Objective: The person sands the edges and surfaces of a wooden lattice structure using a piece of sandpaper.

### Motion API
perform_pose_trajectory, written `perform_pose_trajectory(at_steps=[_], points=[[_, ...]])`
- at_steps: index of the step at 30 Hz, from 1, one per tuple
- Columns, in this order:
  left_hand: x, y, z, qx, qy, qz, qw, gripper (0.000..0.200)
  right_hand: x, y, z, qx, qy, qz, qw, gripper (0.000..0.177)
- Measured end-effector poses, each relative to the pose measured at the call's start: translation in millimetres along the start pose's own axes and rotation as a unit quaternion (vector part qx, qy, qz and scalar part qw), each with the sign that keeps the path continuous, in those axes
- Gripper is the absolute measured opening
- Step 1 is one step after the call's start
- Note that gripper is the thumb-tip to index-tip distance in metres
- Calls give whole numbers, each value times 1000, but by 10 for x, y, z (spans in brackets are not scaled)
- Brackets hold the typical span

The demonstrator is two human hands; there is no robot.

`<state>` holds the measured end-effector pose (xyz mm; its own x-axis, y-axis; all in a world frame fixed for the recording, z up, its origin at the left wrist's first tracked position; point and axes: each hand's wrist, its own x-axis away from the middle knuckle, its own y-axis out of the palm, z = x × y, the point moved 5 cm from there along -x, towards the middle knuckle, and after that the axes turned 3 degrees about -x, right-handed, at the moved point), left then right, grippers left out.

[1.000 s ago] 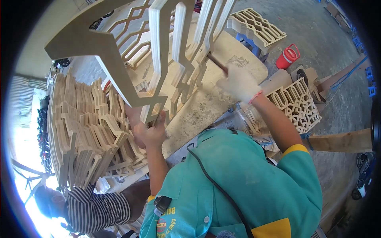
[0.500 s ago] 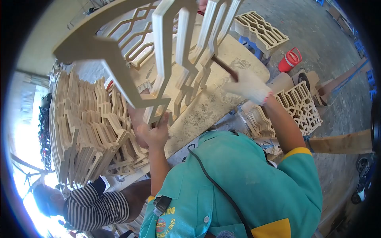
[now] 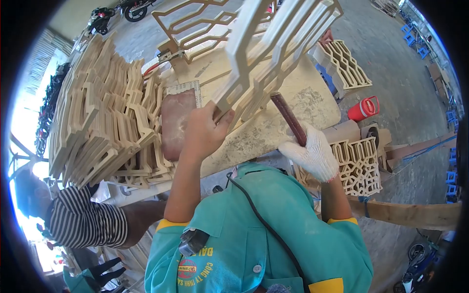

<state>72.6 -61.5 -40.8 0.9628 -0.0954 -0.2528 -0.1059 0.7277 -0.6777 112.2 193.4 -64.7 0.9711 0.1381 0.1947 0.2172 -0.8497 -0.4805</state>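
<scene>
My left hand (image 3: 207, 129), bare, is closed around the lower end of a pale wooden lattice panel (image 3: 242, 73), which stands tilted upward over the table. My right hand (image 3: 315, 154) wears a white knit glove and grips a reddish-brown sanding stick (image 3: 289, 118). The stick's tip points up toward the panel, with a gap between them. Beside my left forearm lies a reddish-brown sheet of sandpaper (image 3: 177, 128), its printed backing partly turned up. The worktable (image 3: 312, 105) has a worn, stained top.
A tall stack of wooden lattice pieces (image 3: 93, 117) crowds the left side. Another lattice panel (image 3: 195, 22) stands across the table. More panels (image 3: 359, 166) lie at right, near a red jug (image 3: 364, 108). A person in a striped shirt (image 3: 88, 217) is at lower left.
The lattice panel has swung up and to the right in my left hand. My right hand has drawn down toward my body with the sanding stick, away from the panel. The camera view has shifted.
</scene>
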Motion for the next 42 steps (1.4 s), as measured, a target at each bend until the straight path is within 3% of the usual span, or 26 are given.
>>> perform_pose_trajectory(at_steps=[5,10,17,20,23,26,29,32,38,42], points=[[-109,62,305,18,-18,-102,994,25,105,-186,-313,122,-46,33,991,53],[-164,185,458,26,45,-65,997,24,176,-259,-439,146,-83,50,984,52],[-505,77,536,38,34,-88,995,32,245,-335,-270,35,-42,96,994,49],[-619,29,481,126,-46,-139,981,34,243,-227,-82,-4,-22,78,997,49],[-693,57,410,127,-109,-223,960,35,229,-151,39,-8,-26,75,997,51],[-789,23,519,49,-63,-233,969,32,162,-121,137,-96,14,97,990,52],[-1078,184,386,-89,45,-207,973,30,92,-219,20,34,42,99,994,53],[-1137,203,515,-139,81,-156,975,32,-48,-191,78,39,16,86,995,54],[-949,205,540,-38,70,-39,996,34,-128,-255,113,10,-22,154,988,53],[-742,470,227,70,3,25,997,34,-171,-300,-116,175,-83,153,969,40]])
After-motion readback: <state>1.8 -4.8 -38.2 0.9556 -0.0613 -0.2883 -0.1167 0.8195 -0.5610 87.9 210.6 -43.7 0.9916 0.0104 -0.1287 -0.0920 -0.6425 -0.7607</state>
